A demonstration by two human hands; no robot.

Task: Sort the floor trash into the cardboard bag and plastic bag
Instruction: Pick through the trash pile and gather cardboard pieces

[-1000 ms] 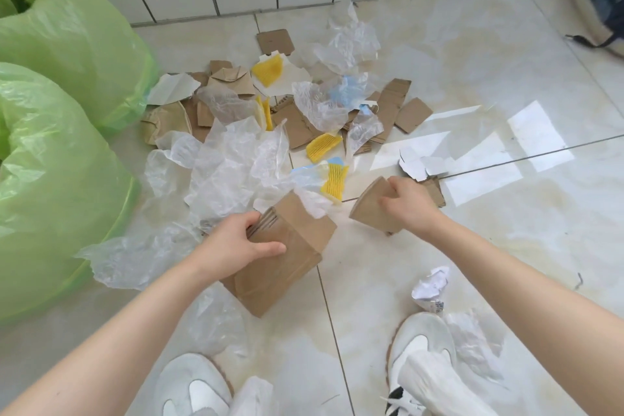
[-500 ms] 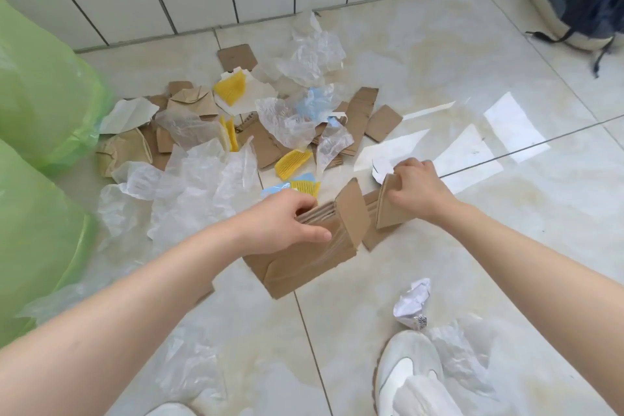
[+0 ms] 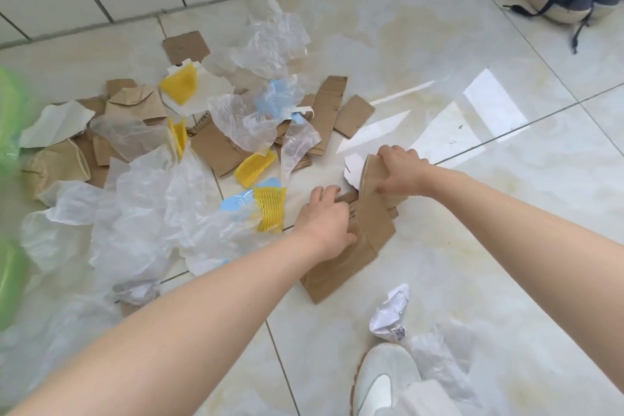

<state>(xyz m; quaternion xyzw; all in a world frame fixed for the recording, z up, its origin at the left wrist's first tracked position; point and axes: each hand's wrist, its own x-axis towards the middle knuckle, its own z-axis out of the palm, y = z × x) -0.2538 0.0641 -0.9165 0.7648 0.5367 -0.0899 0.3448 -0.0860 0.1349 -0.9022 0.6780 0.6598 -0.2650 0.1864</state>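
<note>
Both hands on cardboard

Left hand grips a stack of cardboard pieces mid-floor, near the front edge. Right hand pinches another cardboard piece, touching the stack's top. Plastic wrap etc. (plus yellow foam netting) lies just left; green bag at floor's left edge.

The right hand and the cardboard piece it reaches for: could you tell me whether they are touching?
Touching. The head view shows the right hand gripping the cardboard piece, fingers curled over its top edge.
</note>
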